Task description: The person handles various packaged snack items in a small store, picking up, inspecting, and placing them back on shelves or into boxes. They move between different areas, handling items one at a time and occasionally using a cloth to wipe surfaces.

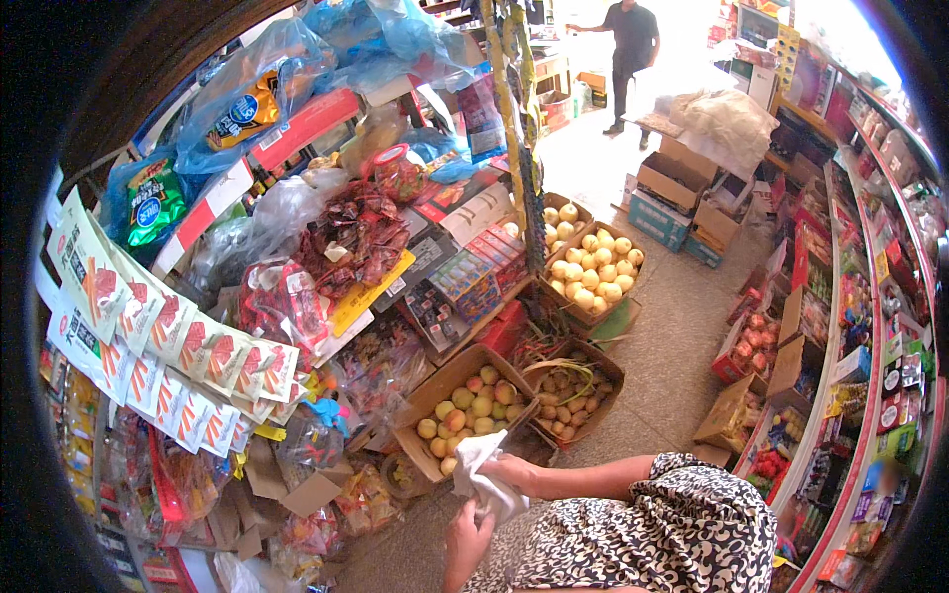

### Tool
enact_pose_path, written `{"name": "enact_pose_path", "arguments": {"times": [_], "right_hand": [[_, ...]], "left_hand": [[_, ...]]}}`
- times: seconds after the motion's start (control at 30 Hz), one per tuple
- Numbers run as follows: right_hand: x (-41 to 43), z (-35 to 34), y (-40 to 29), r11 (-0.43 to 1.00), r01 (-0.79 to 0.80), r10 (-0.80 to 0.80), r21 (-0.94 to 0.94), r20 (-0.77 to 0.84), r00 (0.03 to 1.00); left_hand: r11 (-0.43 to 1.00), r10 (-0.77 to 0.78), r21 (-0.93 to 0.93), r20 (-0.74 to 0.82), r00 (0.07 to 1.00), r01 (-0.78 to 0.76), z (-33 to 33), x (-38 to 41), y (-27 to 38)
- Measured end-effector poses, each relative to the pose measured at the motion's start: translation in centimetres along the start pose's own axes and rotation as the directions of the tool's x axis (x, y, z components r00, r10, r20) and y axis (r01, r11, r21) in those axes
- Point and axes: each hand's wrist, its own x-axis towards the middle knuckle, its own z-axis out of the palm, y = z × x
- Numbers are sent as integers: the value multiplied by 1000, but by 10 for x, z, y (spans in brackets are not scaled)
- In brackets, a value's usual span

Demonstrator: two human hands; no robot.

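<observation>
A crumpled white cloth (478,463) hangs between my two hands, low in the middle of the view. My right hand (511,474) grips its upper part, the arm reaching in from a black-and-white patterned sleeve. Below it, my left hand (468,537) pinches the lower part of the cloth with thumb and fingers. Just beyond the cloth stands a cardboard box (415,445) of red-and-yellow peaches (474,408); the cloth overlaps its near corner in the view, and contact cannot be told. Beside that is another box of brown, roundish produce (571,393).
Pale yellow fruit (593,270) fills a box farther back. Snack-packet strips (170,326) hang at left before a crowded counter. Packed shelves (852,333) curve along the right, with boxes at their foot. A person (634,44) stands on the tiled floor (660,356) far off.
</observation>
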Motion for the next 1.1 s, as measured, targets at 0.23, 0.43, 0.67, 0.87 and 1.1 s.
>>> {"name": "enact_pose_path", "arguments": {"times": [0.23, 0.43, 0.67, 0.87, 1.1], "right_hand": [[-1, 7, -20, 996, -53, 50, 71, 46, 998], [-19, 9, -50, 995, -92, 90, 43, 49, 995], [15, -14, -14, 992, -12, 12, 127, 3, 1000], [13, -19, -17, 990, -12, 19, 140, -44, 999], [0, -13, -36, 993, -52, 53, 106, -8, 999]], "left_hand": [[998, -67, 8, 23, 997, 67, -2, 10, -7], [998, -66, -13, 29, 997, 67, -1, 22, -9], [1000, 7, 22, 4, 1000, -8, 6, 29, -16], [1000, -14, 26, 49, 999, 13, 3, 34, -3], [996, -80, -36, 69, 994, 82, 4, 33, -3]]}}
